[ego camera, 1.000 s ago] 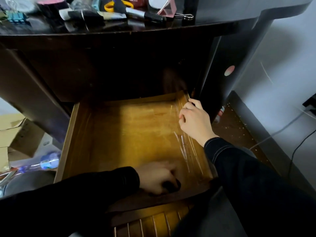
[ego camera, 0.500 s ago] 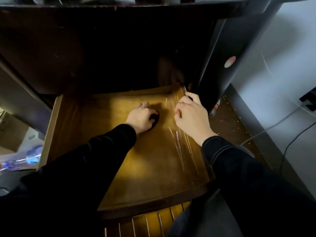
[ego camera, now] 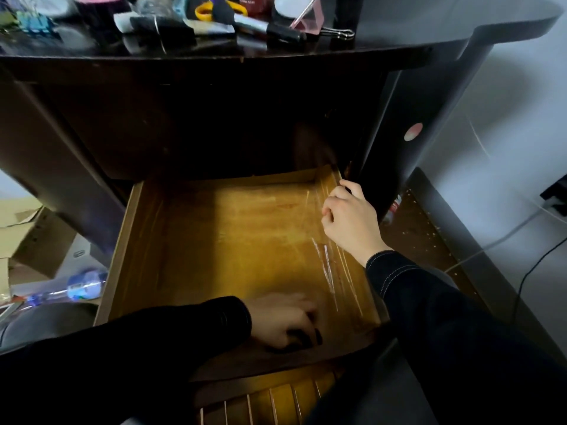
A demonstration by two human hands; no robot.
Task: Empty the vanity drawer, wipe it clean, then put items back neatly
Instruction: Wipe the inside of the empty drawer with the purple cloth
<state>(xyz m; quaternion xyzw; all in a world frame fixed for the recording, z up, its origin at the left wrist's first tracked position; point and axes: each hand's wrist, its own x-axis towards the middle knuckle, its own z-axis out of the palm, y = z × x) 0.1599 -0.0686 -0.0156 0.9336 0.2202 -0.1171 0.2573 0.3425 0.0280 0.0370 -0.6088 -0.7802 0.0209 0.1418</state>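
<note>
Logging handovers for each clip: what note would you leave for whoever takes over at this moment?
Left hand: curled on a small dark wipe, blurred, at the near edge of the drawer.
Right hand: grips the drawer's right wall.
Done: drawer is out and empty; scissors, binder clips and other items lie on the vanity top.
Left: finish wiping, then put the items back neatly.

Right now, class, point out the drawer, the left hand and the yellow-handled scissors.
drawer (ego camera: pixel 233 234): head view, bare floor of the drawer.
left hand (ego camera: pixel 280 320): head view, back of the hand, which grips a dark cloth (ego camera: pixel 302 337).
yellow-handled scissors (ego camera: pixel 204 13): head view, left yellow handle loop.
</note>
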